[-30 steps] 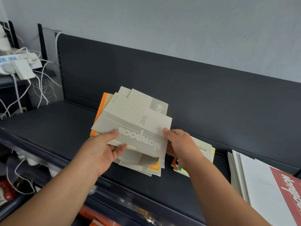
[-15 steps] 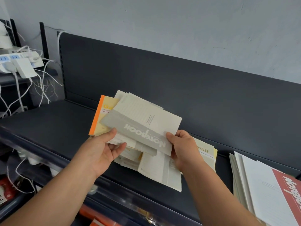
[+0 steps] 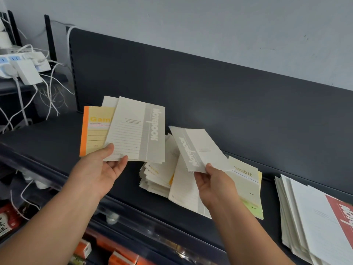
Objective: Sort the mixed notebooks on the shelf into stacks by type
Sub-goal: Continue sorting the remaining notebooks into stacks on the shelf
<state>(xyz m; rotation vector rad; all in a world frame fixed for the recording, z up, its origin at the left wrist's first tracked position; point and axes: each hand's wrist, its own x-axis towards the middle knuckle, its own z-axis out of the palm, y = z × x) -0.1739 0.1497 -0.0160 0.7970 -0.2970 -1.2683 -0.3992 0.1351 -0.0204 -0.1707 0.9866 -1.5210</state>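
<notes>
My left hand grips a small fan of notebooks above the dark shelf: a grey-banded "Notebook" one on top, an orange and yellow "Gambit" one behind it. My right hand pinches a single grey-banded notebook by its near corner, tilted over a messy pile of mixed notebooks lying on the shelf. A cream "Gambit" notebook lies at the pile's right side.
A stack of larger white notebooks with a red band sits at the far right of the shelf. Power strips and white cables crowd the upper left. Orange boxes show on the lower shelf behind a clear front lip.
My hands have drawn apart. The right hand has pulled one grey-banded notebook off to the right, the left hand keeps the rest, and the pile underneath lies uncovered.
</notes>
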